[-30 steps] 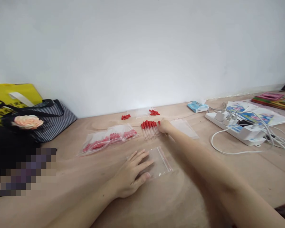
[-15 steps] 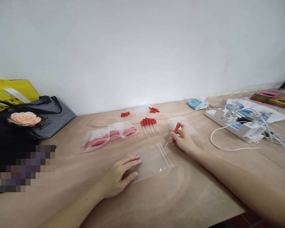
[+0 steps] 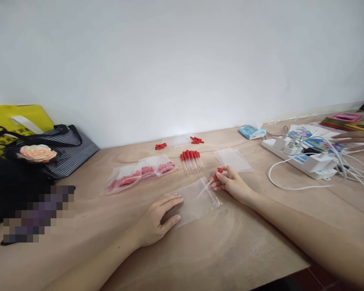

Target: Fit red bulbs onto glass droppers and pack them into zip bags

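Note:
A glass dropper with a red rubber bulb (image 3: 217, 173) is pinched in my right hand (image 3: 229, 182). Its thin clear tube reaches past the mouth of a clear zip bag (image 3: 191, 210) lying flat on the table; whether the tip is inside or on top of the bag I cannot tell. My left hand (image 3: 162, 216) rests with spread fingers on the bag's left end. Beyond the bag lies a row of red-bulbed droppers (image 3: 192, 161). Further left are several filled zip bags (image 3: 139, 173) with red bulbs showing through. Another flat zip bag (image 3: 235, 159) lies behind my right hand.
Loose red bulbs (image 3: 160, 146) and more red bulbs (image 3: 197, 140) lie near the wall. A white power strip (image 3: 303, 161) with cables and a blue tissue pack (image 3: 251, 132) are at right, with another person's hand (image 3: 356, 138). Bags (image 3: 69, 149) stand at left.
My right hand has moved toward me and left, bringing the dropper's tube over the bag's opening. My left hand stays on the bag. Another person's hand has appeared at far right.

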